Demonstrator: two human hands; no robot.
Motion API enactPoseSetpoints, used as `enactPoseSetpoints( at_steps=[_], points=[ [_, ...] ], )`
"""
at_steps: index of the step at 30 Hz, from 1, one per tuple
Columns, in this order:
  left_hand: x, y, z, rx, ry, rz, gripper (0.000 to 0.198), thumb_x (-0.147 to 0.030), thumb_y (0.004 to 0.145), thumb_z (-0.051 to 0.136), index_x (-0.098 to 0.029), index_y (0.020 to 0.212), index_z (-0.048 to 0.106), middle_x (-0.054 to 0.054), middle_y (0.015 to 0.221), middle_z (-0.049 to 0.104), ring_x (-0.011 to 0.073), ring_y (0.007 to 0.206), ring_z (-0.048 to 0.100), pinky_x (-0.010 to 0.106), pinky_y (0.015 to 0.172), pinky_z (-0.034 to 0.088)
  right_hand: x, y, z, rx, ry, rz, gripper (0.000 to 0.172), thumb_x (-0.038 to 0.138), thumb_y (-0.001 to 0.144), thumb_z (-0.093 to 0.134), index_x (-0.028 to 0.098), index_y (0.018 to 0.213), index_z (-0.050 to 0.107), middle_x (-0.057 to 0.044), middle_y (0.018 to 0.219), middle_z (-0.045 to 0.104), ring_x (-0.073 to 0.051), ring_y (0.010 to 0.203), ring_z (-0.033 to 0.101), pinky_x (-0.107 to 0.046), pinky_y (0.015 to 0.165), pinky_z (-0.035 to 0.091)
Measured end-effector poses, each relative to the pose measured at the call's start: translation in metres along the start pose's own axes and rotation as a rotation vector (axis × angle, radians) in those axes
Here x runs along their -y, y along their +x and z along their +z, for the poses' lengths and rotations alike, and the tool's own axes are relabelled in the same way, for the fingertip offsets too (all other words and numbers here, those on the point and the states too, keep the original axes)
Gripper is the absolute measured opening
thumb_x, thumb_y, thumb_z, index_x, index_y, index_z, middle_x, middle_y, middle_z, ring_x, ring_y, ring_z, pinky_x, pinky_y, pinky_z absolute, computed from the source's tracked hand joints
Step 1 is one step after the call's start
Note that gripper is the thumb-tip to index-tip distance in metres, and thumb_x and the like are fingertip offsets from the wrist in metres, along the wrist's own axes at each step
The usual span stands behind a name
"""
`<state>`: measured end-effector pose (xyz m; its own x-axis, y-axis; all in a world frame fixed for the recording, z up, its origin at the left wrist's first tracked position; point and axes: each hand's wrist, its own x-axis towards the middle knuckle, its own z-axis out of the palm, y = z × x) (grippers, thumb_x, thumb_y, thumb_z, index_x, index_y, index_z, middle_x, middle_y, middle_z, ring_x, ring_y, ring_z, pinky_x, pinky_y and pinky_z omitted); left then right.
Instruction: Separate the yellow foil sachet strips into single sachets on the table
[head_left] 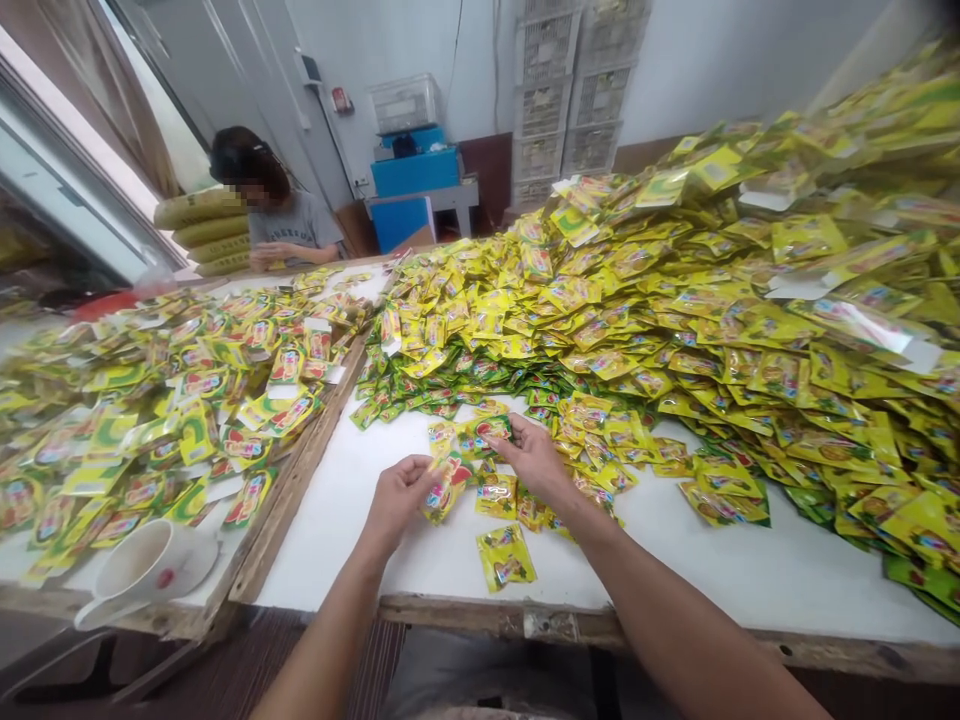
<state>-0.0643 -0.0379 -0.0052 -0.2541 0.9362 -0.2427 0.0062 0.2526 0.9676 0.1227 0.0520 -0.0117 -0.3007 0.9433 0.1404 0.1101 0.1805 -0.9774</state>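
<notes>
My left hand (397,497) is closed on a small stack of yellow sachets (444,487), held just above the white table (375,545). My right hand (529,452) lies flat with fingers stretched over loose sachets, its fingertips on a green and yellow sachet (491,428). A single yellow sachet (507,556) lies alone near the table's front edge. A huge pile of yellow and green sachets (712,300) covers the table from the middle to the far right.
A second table on the left (247,575) carries more scattered sachets (165,400) and a white cup (146,570) at its near corner. Another person (277,215) sits at the far end. Blue boxes (416,170) and stacked white crates (570,90) stand by the back wall.
</notes>
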Motion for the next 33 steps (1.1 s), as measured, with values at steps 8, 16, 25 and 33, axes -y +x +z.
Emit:
enactPoseSetpoints(
  at_steps=[8,16,25,33],
  points=[
    [0.002,0.005,0.014,-0.088,-0.1,0.022,0.039,-0.044,0.058,0.078,-0.014,0.078,0.065,0.002,0.067,0.069,0.0124,0.057,0.061,0.021,0.054,0.046,-0.007,0.004,-0.012,0.161,0.043,0.153,0.025,0.039,0.063,0.07,0.021,0.076,0.061,0.003,0.066,0.06,-0.017,0.068,0.054,-0.028,0.062,0.045],
    [0.002,0.01,0.007,-0.104,0.091,0.117,0.034,-0.045,0.065,0.072,-0.016,0.084,0.067,0.004,0.082,0.072,0.0159,0.069,0.064,0.023,0.061,0.049,-0.001,0.005,-0.022,0.208,0.042,0.146,0.018,0.035,0.063,0.07,0.02,0.071,0.064,0.002,0.065,0.062,-0.017,0.066,0.055,-0.028,0.062,0.044],
    [-0.011,0.013,0.014,0.07,-0.02,0.021,0.04,-0.042,0.056,0.079,-0.013,0.079,0.065,0.004,0.069,0.07,0.0157,0.059,0.063,0.024,0.054,0.048,0.007,0.004,-0.016,0.09,0.045,0.062,0.024,0.041,0.067,0.068,0.019,0.065,0.059,0.003,0.06,0.057,-0.015,0.062,0.052,-0.027,0.061,0.043],
    [-0.003,0.015,0.014,0.034,-0.019,0.056,0.038,-0.045,0.063,0.074,-0.014,0.084,0.065,0.004,0.073,0.07,0.0146,0.062,0.062,0.024,0.058,0.049,0.008,0.004,-0.009,-0.034,0.22,0.166,0.035,0.043,0.056,0.076,0.018,0.072,0.058,-0.001,0.069,0.063,-0.018,0.072,0.058,-0.031,0.067,0.047]
  ],
)
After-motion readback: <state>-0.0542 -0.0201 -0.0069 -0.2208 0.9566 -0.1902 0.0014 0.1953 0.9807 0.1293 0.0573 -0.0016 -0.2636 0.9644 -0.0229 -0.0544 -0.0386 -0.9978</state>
